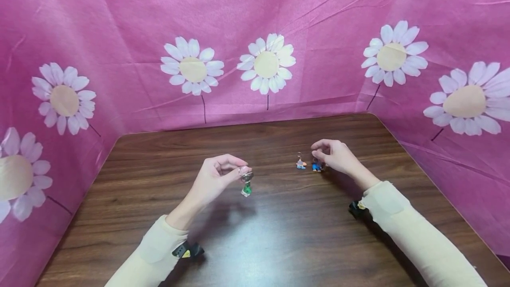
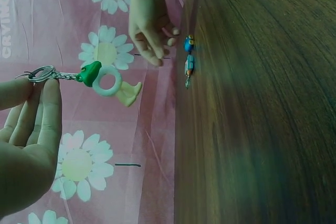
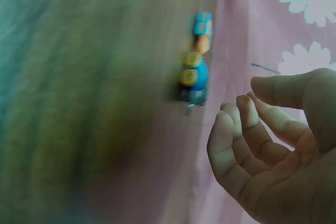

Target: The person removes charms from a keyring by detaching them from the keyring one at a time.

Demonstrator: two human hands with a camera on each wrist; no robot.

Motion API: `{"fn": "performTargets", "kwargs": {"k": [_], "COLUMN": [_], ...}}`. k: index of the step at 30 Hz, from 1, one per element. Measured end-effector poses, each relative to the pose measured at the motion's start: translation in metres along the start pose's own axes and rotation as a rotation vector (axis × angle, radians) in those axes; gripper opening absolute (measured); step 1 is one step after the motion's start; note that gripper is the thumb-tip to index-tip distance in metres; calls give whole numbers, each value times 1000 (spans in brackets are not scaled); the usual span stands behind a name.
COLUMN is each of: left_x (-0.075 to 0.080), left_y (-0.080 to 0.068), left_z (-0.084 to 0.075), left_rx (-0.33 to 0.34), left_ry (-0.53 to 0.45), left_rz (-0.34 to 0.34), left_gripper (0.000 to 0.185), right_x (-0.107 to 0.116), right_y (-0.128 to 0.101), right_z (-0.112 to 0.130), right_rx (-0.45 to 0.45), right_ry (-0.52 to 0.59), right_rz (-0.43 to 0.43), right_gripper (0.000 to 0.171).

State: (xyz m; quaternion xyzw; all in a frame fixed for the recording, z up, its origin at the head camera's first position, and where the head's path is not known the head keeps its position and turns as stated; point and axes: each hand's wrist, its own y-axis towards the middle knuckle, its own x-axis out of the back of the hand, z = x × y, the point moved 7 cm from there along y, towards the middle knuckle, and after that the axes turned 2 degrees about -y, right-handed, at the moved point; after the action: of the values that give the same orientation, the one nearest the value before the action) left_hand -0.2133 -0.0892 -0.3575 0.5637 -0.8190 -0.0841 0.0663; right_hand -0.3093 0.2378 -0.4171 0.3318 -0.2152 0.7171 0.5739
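Note:
My left hand (image 1: 212, 180) pinches the metal ring of a keychain (image 2: 93, 74) between thumb and fingers, holding it up off the table. From its chain hangs a green charm with a white ring and pale yellow feet. Over the right side of the table is my right hand (image 1: 338, 157), fingers loosely bent, with nothing between them in the right wrist view. Just below its fingertips stands a blue figure keychain (image 3: 195, 80) with yellow round parts. Beside it, to the left in the head view, is a light-blue and orange figure keychain (image 1: 300, 164).
The dark wood table (image 1: 167, 154) has its back edge just beyond the small keychains. Pink cloth (image 1: 318, 8) printed with white daisies hangs around the back and both sides. A black strap band (image 1: 187, 250) sits on the left wrist, another (image 1: 356, 208) on the right.

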Motion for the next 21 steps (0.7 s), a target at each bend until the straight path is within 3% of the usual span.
{"fn": "performTargets", "kwargs": {"k": [5, 11, 15, 18, 21], "left_x": [-3, -9, -10, -13, -13], "left_y": [3, 4, 4, 4, 2], "left_z": [1, 4, 5, 6, 6], "left_rx": [8, 30, 37, 46, 64], "left_ry": [-27, -88, -70, -68, -77], "left_rz": [-13, -51, -86, -87, -76], "left_gripper": [19, 22, 19, 19, 21], "right_x": [-9, -50, -81, -95, -98], "right_y": [-12, -42, -52, -54, -52], "right_z": [43, 122, 150, 158, 163], "right_rx": [102, 303, 349, 356, 385], "right_ry": [81, 219, 336, 350, 304], "right_rz": [54, 265, 342, 332, 265], "right_gripper": [25, 32, 34, 25, 12]}}
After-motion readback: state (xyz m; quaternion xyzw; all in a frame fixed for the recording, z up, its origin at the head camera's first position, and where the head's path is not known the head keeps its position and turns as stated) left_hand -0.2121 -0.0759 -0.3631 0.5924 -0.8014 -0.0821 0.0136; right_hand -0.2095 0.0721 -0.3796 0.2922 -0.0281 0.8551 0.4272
